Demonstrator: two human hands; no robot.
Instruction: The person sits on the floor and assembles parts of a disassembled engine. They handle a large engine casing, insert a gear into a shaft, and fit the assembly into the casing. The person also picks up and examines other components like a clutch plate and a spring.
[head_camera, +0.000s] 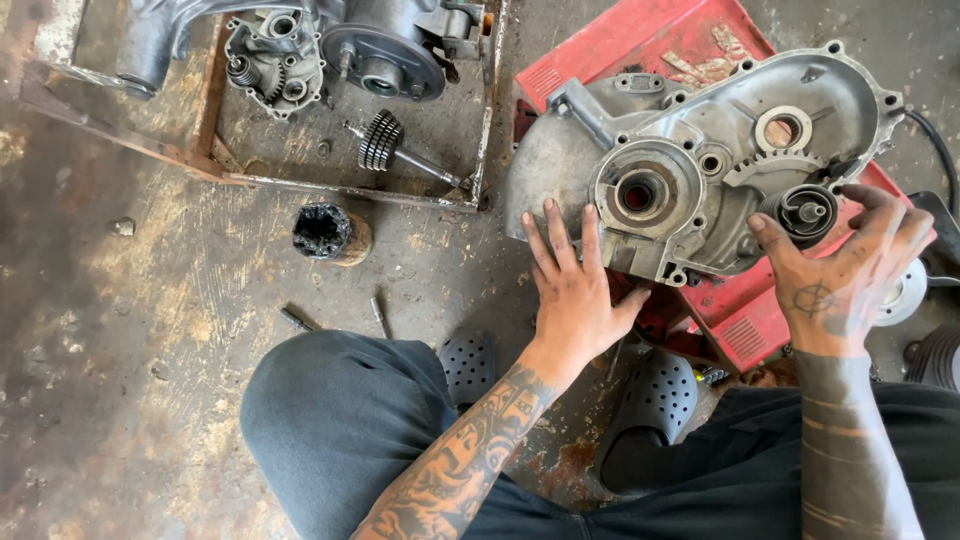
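Observation:
A grey cast-metal engine case half (690, 150) lies open side up on a red box (640, 45). My left hand (572, 290) rests flat with fingers spread on the case's near left edge, just below its round bearing bore (640, 192). My right hand (850, 270) is curled around a black round ribbed part with a short shaft (805, 210), held at the case's right edge.
A shallow metal tray (300, 178) at the top left holds another engine case, a round cover and a geared shaft (385, 143). A greasy black cylinder (325, 232) stands on the stained concrete floor. Small bolts (380, 312) lie near my left knee. Grey perforated clogs (655, 395) are under me.

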